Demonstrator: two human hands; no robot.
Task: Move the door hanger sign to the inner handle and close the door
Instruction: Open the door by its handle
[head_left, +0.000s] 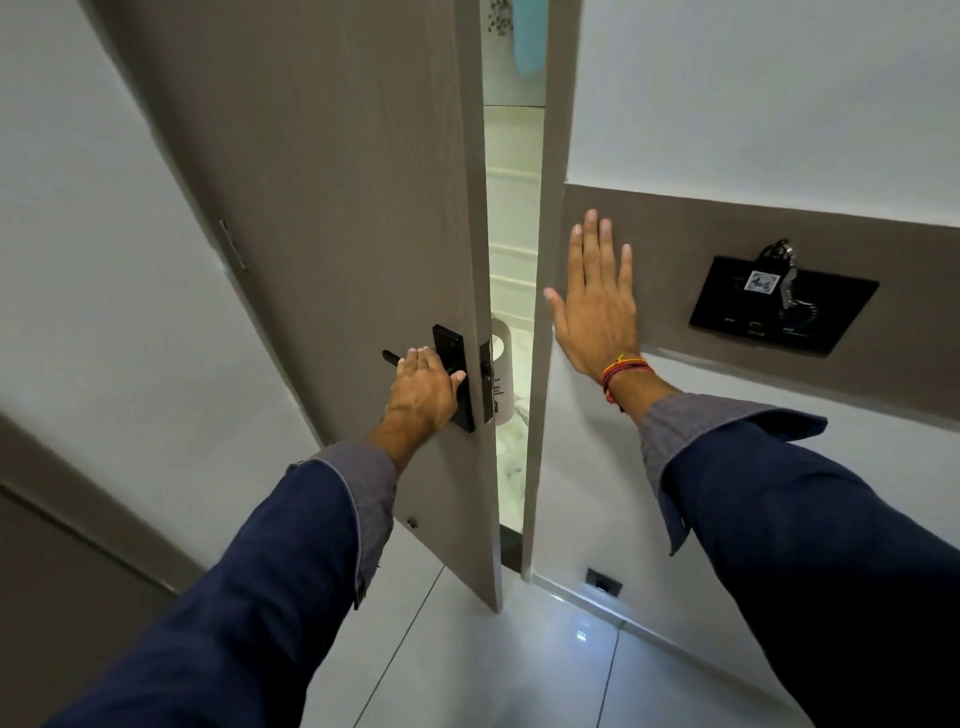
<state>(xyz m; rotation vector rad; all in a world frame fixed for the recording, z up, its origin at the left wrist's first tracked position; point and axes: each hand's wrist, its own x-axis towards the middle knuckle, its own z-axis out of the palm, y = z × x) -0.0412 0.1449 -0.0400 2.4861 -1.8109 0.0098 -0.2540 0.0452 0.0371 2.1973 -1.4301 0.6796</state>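
Note:
A grey-brown door (332, 208) stands slightly ajar, with a narrow gap to the frame (543, 260). My left hand (423, 389) is wrapped around the black lever handle (390, 357) on my side of the door, beside the black lock plate (453, 374). My right hand (597, 301) lies flat with fingers spread on the wall just right of the frame. Through the gap a white door hanger sign (501, 384) with dark print hangs on the far side of the door, partly hidden by the door edge.
A black wall panel (769, 317) holding a key card and a bunch of keys sits on the brown wall band to the right. A small black socket (603, 582) sits low on the wall. Glossy white floor tiles (493, 665) lie below.

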